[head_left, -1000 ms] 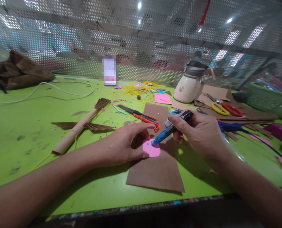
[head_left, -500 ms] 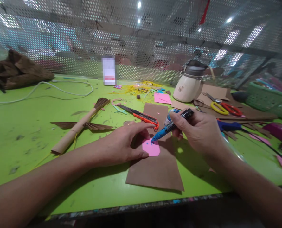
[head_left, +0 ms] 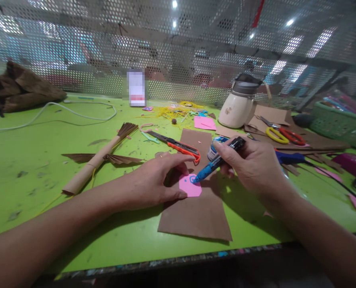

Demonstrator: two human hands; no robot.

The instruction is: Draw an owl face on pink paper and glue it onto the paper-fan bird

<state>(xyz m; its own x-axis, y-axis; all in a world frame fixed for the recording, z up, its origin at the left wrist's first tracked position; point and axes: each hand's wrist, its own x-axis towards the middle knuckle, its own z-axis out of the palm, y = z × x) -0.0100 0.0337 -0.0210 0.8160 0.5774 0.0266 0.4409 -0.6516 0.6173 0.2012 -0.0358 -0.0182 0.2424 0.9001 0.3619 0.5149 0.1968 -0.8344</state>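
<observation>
A small pink paper (head_left: 193,190) with blue marks lies on a long brown paper strip (head_left: 196,218). My left hand (head_left: 160,178) presses its left edge, thumb at the lower corner and fingers at the top. Gripped in my right hand (head_left: 251,164) is a blue marker (head_left: 217,161) with a black end, its tip on the pink paper. Beyond my left fingers an orange box cutter (head_left: 181,148) lies partly on the strip. A small blue-and-white container (head_left: 213,150) stands behind the marker.
A rolled paper figure with pleated wings (head_left: 97,160) lies at left. Behind are a phone (head_left: 136,89), yellow shreds (head_left: 172,113), pink notes (head_left: 205,123) and a white jug (head_left: 236,108). To the right are scissors (head_left: 292,137), a blue-handled tool (head_left: 290,157) and a green basket (head_left: 340,124).
The blue line on the pink paper has grown from a short stroke into a curled loop. The marker tip has shifted slightly right and down. My left hand stays in place.
</observation>
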